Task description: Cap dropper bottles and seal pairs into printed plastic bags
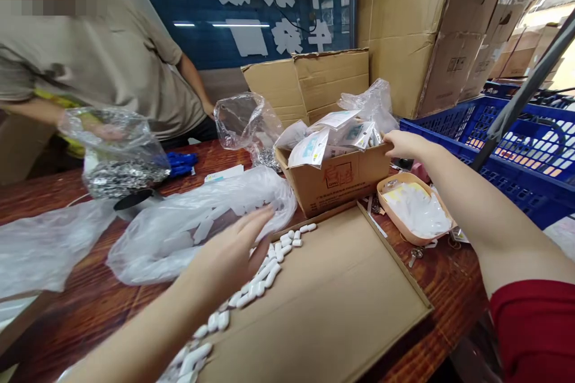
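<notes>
My left hand (242,245) hovers with fingers stretched out over the left side of a shallow cardboard tray (314,293). Below and beside it, small white capsule-shaped pieces (258,287) lie in a loose line along that side. My right hand (406,145) reaches to the right end of an open cardboard box (339,182), its fingers closed at the rim. White printed packets (309,148) in clear wrapping fill the box above its edge. Left of my left hand lies a clear plastic bag (179,239) with white pieces inside.
An orange dish (413,206) with white contents stands right of the tray, keys (415,256) by it. Blue crates (516,137) and large cartons (404,30) rise at right. Across the wooden table (94,305), another person handles a bag of silvery pieces (126,173).
</notes>
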A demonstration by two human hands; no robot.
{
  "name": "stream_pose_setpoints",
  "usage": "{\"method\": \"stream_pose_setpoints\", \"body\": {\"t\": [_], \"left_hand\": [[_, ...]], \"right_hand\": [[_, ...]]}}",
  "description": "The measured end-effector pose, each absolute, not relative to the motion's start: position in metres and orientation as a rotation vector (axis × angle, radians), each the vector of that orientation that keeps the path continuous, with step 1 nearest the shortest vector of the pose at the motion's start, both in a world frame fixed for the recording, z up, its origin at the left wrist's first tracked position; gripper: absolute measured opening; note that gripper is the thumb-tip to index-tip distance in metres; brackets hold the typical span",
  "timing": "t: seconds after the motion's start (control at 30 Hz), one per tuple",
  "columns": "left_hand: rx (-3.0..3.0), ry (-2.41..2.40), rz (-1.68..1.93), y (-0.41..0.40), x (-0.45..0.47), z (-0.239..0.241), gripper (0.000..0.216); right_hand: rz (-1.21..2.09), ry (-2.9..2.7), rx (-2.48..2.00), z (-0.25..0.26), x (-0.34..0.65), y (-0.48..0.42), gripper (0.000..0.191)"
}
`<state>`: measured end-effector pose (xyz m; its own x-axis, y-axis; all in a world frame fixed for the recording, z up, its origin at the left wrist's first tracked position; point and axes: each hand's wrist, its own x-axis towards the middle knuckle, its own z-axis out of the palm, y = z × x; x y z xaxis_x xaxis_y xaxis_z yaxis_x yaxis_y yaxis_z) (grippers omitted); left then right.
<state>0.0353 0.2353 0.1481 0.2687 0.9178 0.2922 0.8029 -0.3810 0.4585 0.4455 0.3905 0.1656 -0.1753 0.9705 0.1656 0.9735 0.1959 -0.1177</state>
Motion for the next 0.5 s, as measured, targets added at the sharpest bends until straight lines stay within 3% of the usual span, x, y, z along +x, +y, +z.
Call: {"method": "stream_pose_setpoints", "body": {"t": [0.13,0.37,0.5], "left_hand": [[2.743,1.777,0.334,0.324,0.084,0.174,0.063],[2.737,1.830,0.106,0.376,0.095,0.189,0.028],[2.773,1.853,0.124,0.366,0.092,0.213,0.026]], "right_hand": [[-0.150,-2.289,-1.925,0.158,0.439,0.393,0.035],[-0.227,-2.258,-1.891,0.152,0.440,0.389,0.028],[-0.293,-2.202,-1.839,0.169,0.438,0.382,0.026]]}}
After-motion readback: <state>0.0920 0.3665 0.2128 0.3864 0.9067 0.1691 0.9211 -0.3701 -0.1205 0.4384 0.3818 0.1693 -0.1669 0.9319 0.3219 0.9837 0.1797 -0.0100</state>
